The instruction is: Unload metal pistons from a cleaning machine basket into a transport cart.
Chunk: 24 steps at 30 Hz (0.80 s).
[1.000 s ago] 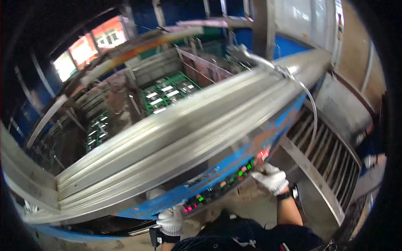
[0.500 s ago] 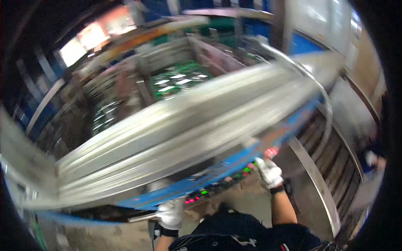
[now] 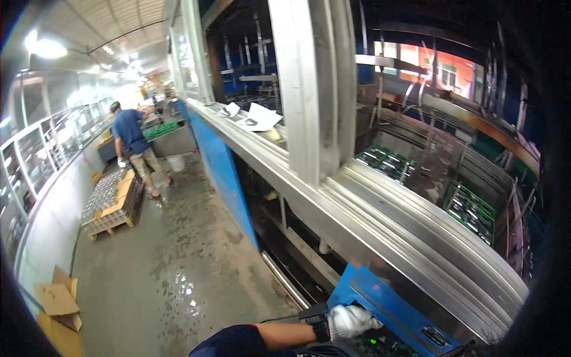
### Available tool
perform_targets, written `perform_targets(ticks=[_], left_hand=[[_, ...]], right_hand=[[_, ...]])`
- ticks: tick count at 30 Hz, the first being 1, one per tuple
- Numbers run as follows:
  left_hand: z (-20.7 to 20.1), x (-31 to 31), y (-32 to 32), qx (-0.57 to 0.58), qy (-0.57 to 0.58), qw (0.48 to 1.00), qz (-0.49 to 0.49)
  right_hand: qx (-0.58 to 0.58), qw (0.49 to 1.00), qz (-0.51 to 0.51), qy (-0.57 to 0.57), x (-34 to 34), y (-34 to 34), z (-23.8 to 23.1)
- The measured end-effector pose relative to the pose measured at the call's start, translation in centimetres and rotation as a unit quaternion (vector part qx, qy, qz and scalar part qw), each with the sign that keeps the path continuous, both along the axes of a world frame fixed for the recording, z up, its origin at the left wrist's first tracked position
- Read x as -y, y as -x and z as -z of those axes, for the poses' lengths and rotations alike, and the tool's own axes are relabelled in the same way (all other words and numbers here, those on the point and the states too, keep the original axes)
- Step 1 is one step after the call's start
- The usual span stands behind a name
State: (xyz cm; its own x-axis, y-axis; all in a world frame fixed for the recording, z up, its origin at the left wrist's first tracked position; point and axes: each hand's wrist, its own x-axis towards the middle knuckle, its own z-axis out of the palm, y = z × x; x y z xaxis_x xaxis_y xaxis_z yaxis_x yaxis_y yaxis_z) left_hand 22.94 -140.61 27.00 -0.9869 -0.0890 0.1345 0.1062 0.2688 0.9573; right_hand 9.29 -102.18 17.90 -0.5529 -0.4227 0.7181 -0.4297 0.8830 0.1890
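My left hand [image 3: 352, 322], in a white knit glove with a dark band at the wrist, reaches in from the bottom edge. Its fingers extend along the lower side of a blue metal panel [image 3: 386, 303] and appear to touch it. Just below the fingers, a dark control strip [image 3: 389, 347] shows a small green light; the frame's edge cuts much of it off. My right hand is out of view.
A silver window frame [image 3: 357, 208] crosses in front. Behind it, green crates [image 3: 470, 211] hold shiny metal parts. White papers [image 3: 260, 118] lie on the ledge. At left, a person [image 3: 131, 140] stands by a loaded pallet [image 3: 110, 202] on the wet floor; cardboard [image 3: 58, 297] lies nearer.
My view has swung left, bringing the aisle and the person into sight. My right hand has left the picture. My left hand remains by the blue panel.
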Motion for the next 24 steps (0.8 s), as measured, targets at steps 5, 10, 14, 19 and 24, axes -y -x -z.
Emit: perform_targets(ticks=[5, 10, 14, 19, 24], left_hand=[[-4.5, -0.9, -1.5, 0.05, 0.151, 0.985, -0.061], [-11.3, -0.4, -2.6, 0.244, -0.022, 0.969, -0.013], [-4.4, 0.1, -1.6, 0.083, 0.097, 0.992, 0.01], [-3.2, 0.0, -1.0, 0.06, 0.056, 0.996, 0.022], [-3.9, -0.8, -1.6, 0.006, 0.179, 0.98, -0.083]], right_hand=[[-0.002, 1.0, -0.018, 0.006, 1.3, 1.6, 0.6], [-0.002, 1.0, -0.017, 0.008, 1.9, 2.0, 1.2], [0.0, 1.0, -0.026, 0.009, 2.6, 2.1, 1.2], [-0.004, 1.0, -0.019, 0.001, 2.4, 1.8, 1.3], [-0.006, 1.0, -0.017, 0.0, 2.3, 1.8, 1.2]])
